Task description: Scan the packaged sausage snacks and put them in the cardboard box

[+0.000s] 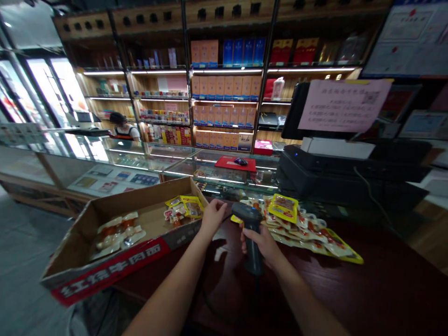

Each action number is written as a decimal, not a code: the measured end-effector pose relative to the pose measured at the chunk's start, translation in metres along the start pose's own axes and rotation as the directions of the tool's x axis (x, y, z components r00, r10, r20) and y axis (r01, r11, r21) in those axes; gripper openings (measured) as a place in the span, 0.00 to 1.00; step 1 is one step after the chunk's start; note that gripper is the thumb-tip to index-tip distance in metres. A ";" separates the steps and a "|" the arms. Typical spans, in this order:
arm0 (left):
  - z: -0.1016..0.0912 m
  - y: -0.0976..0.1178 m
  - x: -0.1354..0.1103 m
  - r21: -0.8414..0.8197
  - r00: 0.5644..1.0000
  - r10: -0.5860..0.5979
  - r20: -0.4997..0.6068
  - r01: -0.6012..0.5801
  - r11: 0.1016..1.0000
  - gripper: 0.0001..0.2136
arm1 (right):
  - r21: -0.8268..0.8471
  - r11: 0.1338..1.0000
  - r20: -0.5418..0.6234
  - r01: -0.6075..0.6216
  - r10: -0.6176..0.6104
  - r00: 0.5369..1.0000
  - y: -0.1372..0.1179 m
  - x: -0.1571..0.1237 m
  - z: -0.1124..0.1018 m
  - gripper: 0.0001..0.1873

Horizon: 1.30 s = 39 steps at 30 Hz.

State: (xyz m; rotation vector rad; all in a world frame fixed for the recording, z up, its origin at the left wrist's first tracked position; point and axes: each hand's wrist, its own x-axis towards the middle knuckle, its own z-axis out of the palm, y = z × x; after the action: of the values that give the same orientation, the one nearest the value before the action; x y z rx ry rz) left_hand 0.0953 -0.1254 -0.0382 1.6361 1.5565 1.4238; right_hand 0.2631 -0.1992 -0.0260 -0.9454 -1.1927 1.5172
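My right hand (261, 240) is wrapped around the grip of a dark barcode scanner (248, 213), whose head points away from me. Close to the right end of an open cardboard box (115, 275), my left hand (213, 217) is closed with its fingers curled together; whatever they may hold is hidden. Inside the box lie clear snack packets (121, 231) on the left and yellow-edged packets (192, 206) on the right. A pile of vacuum-packed snack packets (301, 228) sits to the right of the scanner, topped by a yellow-framed packet (283, 207).
The dark red table (315, 289) carries the box and the pile. Behind it stand a glass counter (164, 156) with a mouse (240, 161) on a red mat and a monitor (294, 112) bearing a pink notice. A person (124, 130) is at the far left counter.
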 end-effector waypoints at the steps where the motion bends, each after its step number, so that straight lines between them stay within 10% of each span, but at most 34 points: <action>1: 0.014 -0.003 0.001 -0.027 0.996 -0.061 0.059 0.063 0.998 0.09 | -0.010 1.000 -0.031 0.014 -0.014 0.999 0.001 -0.001 -0.009 0.17; 10: 0.090 -0.004 0.021 0.367 0.951 -0.254 0.174 0.176 0.913 0.24 | 0.030 0.994 -0.221 0.106 -0.097 0.971 0.014 -0.004 -0.062 0.17; 16: 0.109 -0.007 0.025 0.253 0.950 -0.236 0.205 0.182 0.950 0.14 | 0.036 0.994 -0.193 0.099 -0.090 0.977 0.016 0.000 -0.065 0.16; 24: 0.084 -0.014 0.022 -0.100 0.998 -0.057 -0.030 0.054 0.994 0.09 | 0.008 0.997 -0.182 0.081 -0.078 0.980 0.017 -0.001 -0.065 0.18; 31: 0.061 -0.052 -0.003 -0.491 0.968 -0.210 -0.137 0.118 0.863 0.09 | -0.005 0.998 -0.176 0.059 -0.059 0.983 0.022 0.002 -0.064 0.20; 39: 0.063 -0.064 -0.003 -0.425 0.952 -0.197 -0.235 0.082 0.901 0.08 | -0.046 0.996 -0.237 0.077 -0.086 0.968 0.016 0.000 -0.064 0.19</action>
State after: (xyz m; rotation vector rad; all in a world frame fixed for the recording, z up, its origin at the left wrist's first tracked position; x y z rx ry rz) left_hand 0.1239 -0.0930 -0.1173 1.0935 1.3560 1.8078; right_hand 0.3197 -0.1851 -0.0562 -1.0580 -1.0748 1.2809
